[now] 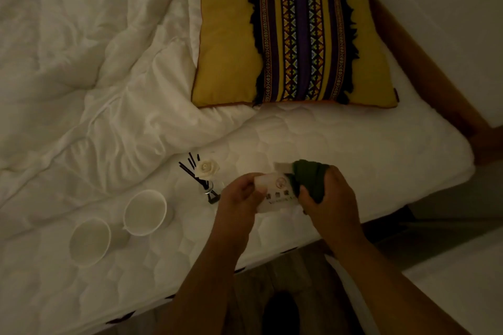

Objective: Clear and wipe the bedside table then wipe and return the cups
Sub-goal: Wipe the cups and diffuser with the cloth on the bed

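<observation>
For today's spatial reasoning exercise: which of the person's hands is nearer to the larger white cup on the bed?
Left. The left hand holds the white card's near end, right of the larger white cup. The right hand, gripping the green cloth, is farther right, beyond the card.

Two white cups stand upright on the bed's white quilted mattress, mouths open upward. The larger cup (144,211) sits nearer the reed diffuser; the smaller cup (90,241) stands just beside it, closer to the mattress edge. A dark green cloth (309,181) is bunched in the right hand (330,200) and pressed against a small white card-like item (275,193) bearing printed marks, which the left hand (239,200) holds above the mattress.
</observation>
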Motion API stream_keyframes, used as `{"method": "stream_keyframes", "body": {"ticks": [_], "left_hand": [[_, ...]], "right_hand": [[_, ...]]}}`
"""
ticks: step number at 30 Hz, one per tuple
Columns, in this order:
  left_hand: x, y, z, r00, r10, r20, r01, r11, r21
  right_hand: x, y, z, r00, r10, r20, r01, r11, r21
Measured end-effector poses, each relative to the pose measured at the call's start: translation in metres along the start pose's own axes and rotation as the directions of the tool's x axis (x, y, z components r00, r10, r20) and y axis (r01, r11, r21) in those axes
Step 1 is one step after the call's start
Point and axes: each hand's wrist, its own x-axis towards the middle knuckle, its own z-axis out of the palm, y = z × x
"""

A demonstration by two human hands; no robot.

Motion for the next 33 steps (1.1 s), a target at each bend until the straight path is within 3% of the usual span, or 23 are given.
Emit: {"method": "stream_keyframes", "body": {"ticks": [5, 9, 16, 20, 22, 23, 25, 27, 30, 31, 33], "left_hand": [[0.02, -0.011, -0.001, 0.988, 0.131, -0.08, -0.124, 0.989, 0.079], [0.048, -0.02, 0.004, 0.974, 0.219, -0.05, -0.204, 0.955, 0.218], [0.052, -0.033, -0.001, 0.987, 0.112, -0.116, -0.066, 0.937, 0.344], [-0.002, -0.029, 0.018, 0.943, 0.051, -0.33, 0.019, 0.978, 0.207], [-0.034, -0.022, 0.033, 0.941, -0.122, -0.316, 0.108, 0.992, -0.061], [-0.051, -0.013, 0.039, 0.942, -0.243, -0.232, 0.17, 0.94, -0.296], [-0.078, 0.008, 0.038, 0.921, -0.388, -0.022, 0.27, 0.681, -0.68], [-0.106, 0.025, 0.022, 0.925, -0.377, 0.052, 0.29, 0.61, -0.737], [-0.149, 0.06, -0.038, 0.957, -0.288, 0.033, 0.222, 0.652, -0.725], [-0.165, 0.073, -0.066, 0.966, -0.256, 0.014, 0.189, 0.673, -0.716], [-0.202, 0.098, -0.127, 0.977, -0.189, -0.103, 0.096, 0.808, -0.581]], "right_hand": [[-0.016, 0.023, 0.005, 0.991, 0.12, 0.052, -0.122, 0.992, 0.027], [-0.032, 0.019, 0.008, 0.972, 0.236, -0.017, -0.233, 0.966, 0.11], [-0.058, 0.008, 0.005, 0.942, 0.28, 0.186, -0.315, 0.927, 0.202], [-0.067, -0.016, -0.007, 0.898, 0.297, 0.324, -0.398, 0.862, 0.313], [-0.076, -0.035, -0.009, 0.859, 0.263, 0.439, -0.425, 0.844, 0.326], [-0.081, -0.045, -0.011, 0.837, 0.262, 0.48, -0.452, 0.826, 0.338], [-0.086, -0.071, -0.018, 0.802, 0.256, 0.54, -0.492, 0.794, 0.356], [-0.091, -0.097, -0.032, 0.763, 0.18, 0.621, -0.45, 0.838, 0.31], [-0.096, -0.158, -0.042, 0.635, 0.005, 0.773, -0.252, 0.947, 0.201], [-0.098, -0.187, -0.041, 0.577, -0.053, 0.815, -0.144, 0.976, 0.166], [-0.109, -0.249, -0.03, 0.424, -0.148, 0.894, 0.165, 0.983, 0.085]]}}
